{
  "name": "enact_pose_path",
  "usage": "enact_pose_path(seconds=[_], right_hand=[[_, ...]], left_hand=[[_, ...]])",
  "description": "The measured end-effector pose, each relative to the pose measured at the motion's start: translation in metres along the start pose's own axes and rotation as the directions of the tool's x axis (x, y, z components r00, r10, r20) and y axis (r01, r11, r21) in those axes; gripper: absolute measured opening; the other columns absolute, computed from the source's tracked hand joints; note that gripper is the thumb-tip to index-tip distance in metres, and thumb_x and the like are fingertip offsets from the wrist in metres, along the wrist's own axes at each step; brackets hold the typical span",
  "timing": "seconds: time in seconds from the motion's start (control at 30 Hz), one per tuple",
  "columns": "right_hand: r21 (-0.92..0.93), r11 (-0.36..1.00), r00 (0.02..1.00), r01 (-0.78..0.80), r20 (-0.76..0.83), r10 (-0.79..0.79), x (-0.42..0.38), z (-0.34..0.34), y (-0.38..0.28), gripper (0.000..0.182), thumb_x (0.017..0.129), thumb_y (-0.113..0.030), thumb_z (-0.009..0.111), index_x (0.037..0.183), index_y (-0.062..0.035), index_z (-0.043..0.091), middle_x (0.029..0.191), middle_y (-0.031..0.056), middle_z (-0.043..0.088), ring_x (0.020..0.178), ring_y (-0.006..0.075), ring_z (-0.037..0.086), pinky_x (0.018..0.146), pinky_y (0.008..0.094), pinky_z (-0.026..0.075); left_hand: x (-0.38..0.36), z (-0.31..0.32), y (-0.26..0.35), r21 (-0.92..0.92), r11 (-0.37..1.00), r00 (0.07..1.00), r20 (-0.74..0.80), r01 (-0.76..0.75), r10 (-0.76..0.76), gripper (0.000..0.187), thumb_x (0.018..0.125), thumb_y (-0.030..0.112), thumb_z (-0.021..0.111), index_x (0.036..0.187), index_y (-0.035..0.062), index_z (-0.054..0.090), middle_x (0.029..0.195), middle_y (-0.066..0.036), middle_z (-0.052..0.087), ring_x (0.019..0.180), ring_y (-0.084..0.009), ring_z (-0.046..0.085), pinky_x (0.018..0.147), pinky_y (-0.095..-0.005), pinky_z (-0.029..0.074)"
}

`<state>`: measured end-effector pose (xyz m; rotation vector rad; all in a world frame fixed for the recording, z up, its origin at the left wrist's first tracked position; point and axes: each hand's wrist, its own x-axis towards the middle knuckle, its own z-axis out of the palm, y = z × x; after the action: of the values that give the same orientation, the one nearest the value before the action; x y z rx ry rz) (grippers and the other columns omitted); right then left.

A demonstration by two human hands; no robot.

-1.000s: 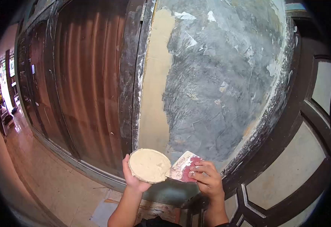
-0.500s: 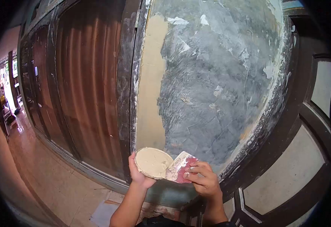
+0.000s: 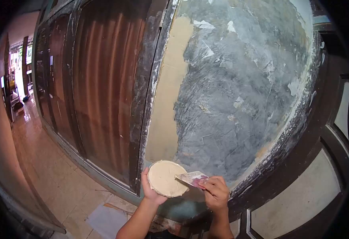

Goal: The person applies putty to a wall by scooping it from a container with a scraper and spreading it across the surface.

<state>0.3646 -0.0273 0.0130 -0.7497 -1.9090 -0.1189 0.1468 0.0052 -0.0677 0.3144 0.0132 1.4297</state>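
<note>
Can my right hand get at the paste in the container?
Likely yes: the scraper in your right hand reaches over the paste, and your left hand grips the container from the other side.

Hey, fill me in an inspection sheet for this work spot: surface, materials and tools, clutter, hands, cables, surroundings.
Surface: gray wall, patchy with white marks; a tan strip runs down its left side.
Job's things: round container full of tan paste; smeared scraper, one corner over the paste, contact hard to tell.
Clutter: white sheet on the floor.
Hands: left hand holds the container; right hand grips the scraper.
Cables: nothing seen.
Surroundings: brown curtain in a dark frame at left; dark-framed pale panels at right.
</note>
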Motion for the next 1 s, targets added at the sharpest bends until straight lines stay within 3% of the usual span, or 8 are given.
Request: enact_pose_path(seconds=[0.17,0.23,0.43,0.47,0.57,0.63,0.73,1.0], right_hand=[[0.020,0.999,0.999,-0.037,-0.039,0.037,0.004,0.009,0.009,0.030,0.073,0.015,0.071,0.095,-0.0030,0.080,0.096,0.0106,0.078,0.089,0.0284,0.068,0.083,0.0369,0.054],[-0.025,0.998,0.995,-0.062,-0.081,0.060,0.007,0.012,0.014,0.024,0.074,0.009,0.074,0.094,-0.0049,0.079,0.097,0.0065,0.078,0.090,0.0283,0.067,0.085,0.0387,0.049],[0.048,0.994,0.990,-0.101,-0.098,0.105,0.059,0.026,0.037,0.011,0.091,0.003,0.068,0.100,-0.0021,0.069,0.095,0.0134,0.071,0.089,0.0345,0.065,0.083,0.0424,0.048],[0.066,0.991,0.989,-0.115,-0.080,0.120,0.074,0.029,0.042,0.011,0.092,0.001,0.068,0.103,-0.0021,0.068,0.096,0.0139,0.070,0.088,0.0352,0.065,0.082,0.0426,0.048],[0.058,0.992,0.990,-0.115,-0.072,0.119,0.119,0.041,0.058,0.016,0.094,-0.006,0.071,0.109,-0.0028,0.066,0.099,0.0138,0.069,0.088,0.0359,0.063,0.082,0.0435,0.047],[-0.118,0.993,0.990,0.032,-0.130,-0.047,0.154,0.050,0.069,0.023,0.092,-0.015,0.076,0.110,-0.0041,0.066,0.102,0.0124,0.069,0.092,0.0337,0.062,0.084,0.0439,0.043],[-0.304,0.949,0.981,0.084,-0.140,-0.132,0.198,0.064,0.081,0.037,0.088,-0.029,0.083,0.112,-0.0067,0.067,0.106,0.0081,0.070,0.099,0.0290,0.061,0.089,0.0432,0.036],[-0.572,0.804,0.955,0.161,-0.113,-0.272,0.240,0.100,0.098,0.040,0.086,-0.041,0.082,0.110,-0.0115,0.068,0.098,0.0048,0.065,0.092,0.0274,0.058,0.085,0.0450,0.032]], left_hand=[[-0.008,0.003,-0.002,0.016,1.000,1.000,0.028,-0.011,0.011,0.086,0.098,0.071,0.034,0.151,0.0060,0.051,0.150,-0.020,0.057,0.133,-0.0417,0.059,0.112,-0.0594,0.047],[-0.009,0.000,-0.004,0.013,1.000,0.999,0.043,-0.028,0.027,0.084,0.099,0.068,0.033,0.152,0.0061,0.051,0.150,-0.019,0.057,0.135,-0.0421,0.058,0.113,-0.0597,0.047],[-0.010,-0.019,-0.001,0.053,0.998,1.000,0.008,-0.025,0.025,0.084,0.100,0.068,0.033,0.155,0.0077,0.048,0.153,-0.019,0.055,0.136,-0.0426,0.057,0.113,-0.0607,0.047],[-0.013,-0.019,0.004,-0.034,0.998,0.990,0.137,0.045,-0.040,0.085,0.099,0.069,0.032,0.157,0.0084,0.046,0.155,-0.019,0.053,0.137,-0.0434,0.056,0.113,-0.0617,0.047],[-0.018,-0.016,0.016,0.064,0.998,1.000,0.023,-0.003,0.001,0.087,0.098,0.071,0.032,0.158,0.0088,0.044,0.156,-0.020,0.052,0.138,-0.0442,0.055,0.113,-0.0627,0.047],[-0.017,-0.022,0.029,0.077,0.997,0.999,0.033,0.004,-0.007,0.087,0.098,0.071,0.032,0.158,0.0084,0.044,0.156,-0.020,0.052,0.138,-0.0441,0.055,0.113,-0.0626,0.046],[-0.015,-0.031,0.052,0.073,0.997,0.999,0.052,0.004,-0.008,0.087,0.099,0.071,0.033,0.156,0.0070,0.046,0.154,-0.020,0.054,0.138,-0.0437,0.055,0.113,-0.0623,0.046],[0.003,-0.035,0.121,0.139,0.985,0.995,0.042,-0.100,0.095,0.084,0.100,0.069,0.034,0.155,0.0074,0.049,0.152,-0.020,0.056,0.136,-0.0426,0.057,0.112,-0.0608,0.048]])
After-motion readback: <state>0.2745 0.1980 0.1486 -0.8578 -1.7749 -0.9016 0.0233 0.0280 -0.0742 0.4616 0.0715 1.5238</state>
